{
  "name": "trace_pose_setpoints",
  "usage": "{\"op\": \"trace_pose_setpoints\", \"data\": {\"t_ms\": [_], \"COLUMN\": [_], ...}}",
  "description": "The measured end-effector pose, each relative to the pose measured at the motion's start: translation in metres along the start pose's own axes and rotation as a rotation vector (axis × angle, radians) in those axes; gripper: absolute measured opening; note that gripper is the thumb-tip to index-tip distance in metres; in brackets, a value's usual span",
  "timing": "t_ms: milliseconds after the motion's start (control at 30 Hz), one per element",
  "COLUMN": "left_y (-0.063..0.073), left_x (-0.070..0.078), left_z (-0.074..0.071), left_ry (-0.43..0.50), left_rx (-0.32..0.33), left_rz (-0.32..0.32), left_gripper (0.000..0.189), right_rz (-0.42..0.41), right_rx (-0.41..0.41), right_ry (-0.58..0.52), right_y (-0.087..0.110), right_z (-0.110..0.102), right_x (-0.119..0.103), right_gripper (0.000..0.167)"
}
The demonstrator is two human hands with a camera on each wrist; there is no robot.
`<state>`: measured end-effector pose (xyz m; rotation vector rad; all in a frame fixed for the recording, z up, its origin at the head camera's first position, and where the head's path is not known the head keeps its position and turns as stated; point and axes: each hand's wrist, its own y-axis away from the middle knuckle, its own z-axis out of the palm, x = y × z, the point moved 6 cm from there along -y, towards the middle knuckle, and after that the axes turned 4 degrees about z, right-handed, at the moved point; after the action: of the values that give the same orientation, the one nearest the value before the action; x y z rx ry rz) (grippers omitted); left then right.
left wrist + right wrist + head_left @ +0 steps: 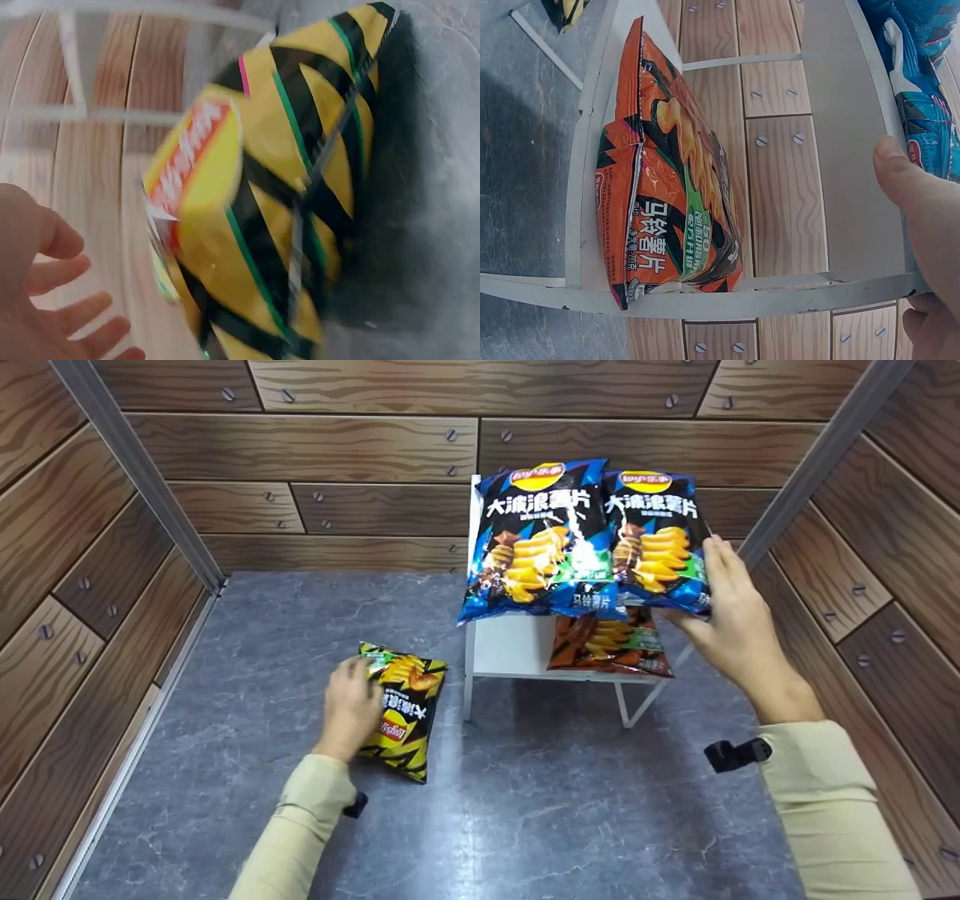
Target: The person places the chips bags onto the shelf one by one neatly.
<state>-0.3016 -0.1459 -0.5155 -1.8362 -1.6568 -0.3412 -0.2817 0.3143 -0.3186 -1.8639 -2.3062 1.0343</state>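
A yellow-and-black chip bag point(405, 712) lies on the grey floor at the left. My left hand point(351, 709) is over its left edge in the head view; the left wrist view shows the loosely bent fingers point(71, 304) beside the bag, with a gap between. Two blue chip bags point(536, 544) point(656, 540) sit side by side on top of a white rack. At the right-hand blue bag, my right hand point(739, 622) lies along its side with fingers extended, its thumb near the rack's front edge. A red-orange chip bag point(667, 195) rests on the level below.
The white metal rack point(510, 645) stands on thin legs near the back wall. Wood-patterned panels point(315, 446) form walls behind and on both sides, joined by grey corner posts point(142, 472). Grey marbled floor point(555, 825) stretches around the rack.
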Motion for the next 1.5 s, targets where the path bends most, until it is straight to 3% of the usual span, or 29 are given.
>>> {"op": "trace_pose_setpoints", "data": {"t_ms": [133, 200, 267, 467, 633, 767, 933, 1067, 1333, 1500], "left_y": [0.001, 0.002, 0.003, 0.005, 0.008, 0.011, 0.014, 0.017, 0.021, 0.024], "left_x": [0.029, 0.037, 0.044, 0.052, 0.042, 0.035, 0.036, 0.036, 0.03, 0.03], "left_z": [0.015, 0.025, 0.034, 0.056, 0.071, 0.075, 0.07, 0.065, 0.06, 0.054], "left_ry": [-0.195, -0.264, -0.322, -0.533, -0.654, -0.691, -0.675, -0.62, -0.57, -0.613], "left_rx": [-0.025, -0.06, -0.049, 0.04, 0.011, 0.008, 0.061, 0.049, -0.102, -0.056], "left_rz": [0.097, 0.094, 0.092, 0.092, 0.04, 0.054, 0.157, 0.22, 0.196, 0.209], "left_gripper": [0.047, 0.051, 0.055, 0.073, 0.09, 0.091, 0.075, 0.061, 0.066, 0.044], "right_rz": [-0.006, -0.012, -0.022, -0.028, -0.018, -0.023, -0.031, -0.038, -0.04, -0.035], "right_rx": [0.01, 0.016, 0.023, 0.032, 0.018, 0.019, 0.037, 0.047, 0.053, 0.055], "right_ry": [-0.005, -0.009, -0.014, -0.014, -0.01, -0.009, -0.016, -0.015, -0.026, -0.015], "right_y": [0.0, 0.0, -0.001, 0.0, 0.0, -0.001, 0.0, 0.001, 0.0, 0.001], "right_z": [0.0, 0.0, 0.001, 0.001, 0.003, 0.003, 0.0, -0.001, -0.002, -0.002], "right_x": [0.0, -0.001, -0.002, -0.002, -0.002, -0.003, -0.003, -0.002, -0.003, -0.002], "right_gripper": [0.093, 0.093, 0.092, 0.092, 0.094, 0.095, 0.094, 0.094, 0.093, 0.092]}}
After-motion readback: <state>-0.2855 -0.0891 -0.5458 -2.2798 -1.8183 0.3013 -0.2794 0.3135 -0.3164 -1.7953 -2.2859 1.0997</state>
